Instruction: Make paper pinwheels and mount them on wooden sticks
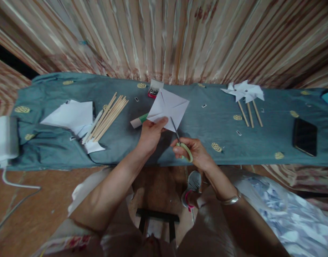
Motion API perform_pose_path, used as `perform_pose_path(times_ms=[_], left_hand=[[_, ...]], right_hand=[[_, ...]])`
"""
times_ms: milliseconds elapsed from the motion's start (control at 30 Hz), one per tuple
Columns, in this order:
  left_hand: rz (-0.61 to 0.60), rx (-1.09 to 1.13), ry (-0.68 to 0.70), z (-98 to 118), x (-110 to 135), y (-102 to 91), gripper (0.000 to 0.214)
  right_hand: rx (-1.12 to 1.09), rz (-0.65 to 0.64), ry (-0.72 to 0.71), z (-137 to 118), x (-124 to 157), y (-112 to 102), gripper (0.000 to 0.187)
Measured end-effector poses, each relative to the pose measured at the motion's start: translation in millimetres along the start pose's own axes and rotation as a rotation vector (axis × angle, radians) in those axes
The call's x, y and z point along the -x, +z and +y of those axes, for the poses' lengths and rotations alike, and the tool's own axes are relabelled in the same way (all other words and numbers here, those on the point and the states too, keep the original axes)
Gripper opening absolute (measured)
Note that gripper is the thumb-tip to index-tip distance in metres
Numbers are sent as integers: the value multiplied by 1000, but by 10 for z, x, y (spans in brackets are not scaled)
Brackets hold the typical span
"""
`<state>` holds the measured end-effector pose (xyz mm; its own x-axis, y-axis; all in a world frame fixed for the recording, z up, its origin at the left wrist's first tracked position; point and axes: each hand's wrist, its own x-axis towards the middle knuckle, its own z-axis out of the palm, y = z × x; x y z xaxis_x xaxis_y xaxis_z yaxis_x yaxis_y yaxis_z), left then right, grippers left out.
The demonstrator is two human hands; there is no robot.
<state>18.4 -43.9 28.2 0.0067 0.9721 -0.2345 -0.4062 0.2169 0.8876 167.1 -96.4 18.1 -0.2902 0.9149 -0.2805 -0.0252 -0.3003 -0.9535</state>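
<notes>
Between left fingers [162,123]; white paper [169,104]

Backdrop: pleated beige-brown fabric curtain [174,43]
Covering: blue-green cloth [212,119] printed with yellow pineapples
Right end: flat black rectangular smartphone [305,137] on the cloth
Left end: white boxy device [5,137], pale cable [22,186] leading down from it

paper square [168,103]: white; scissors handle [190,153]: pale green; cloth [212,121]: blue-grey, yellow pineapple print; sticks [110,118]: tan; phone [305,137]: black
</notes>
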Motion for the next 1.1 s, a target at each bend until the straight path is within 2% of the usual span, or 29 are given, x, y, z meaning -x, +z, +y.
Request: perform_pose_path(times_ms=[200,400,1100], left_hand=[[-67,-52,41,-62,-5,-29,6],[-34,-83,28,-61,2,-16,9],[-82,-96,77,-108,-37,-47,17]], right_hand=[[25,-7,-33,12,3,-10,41],[25,-5,-54,2,-1,-8,40],[20,49,-30,-9,-11,22,48]])
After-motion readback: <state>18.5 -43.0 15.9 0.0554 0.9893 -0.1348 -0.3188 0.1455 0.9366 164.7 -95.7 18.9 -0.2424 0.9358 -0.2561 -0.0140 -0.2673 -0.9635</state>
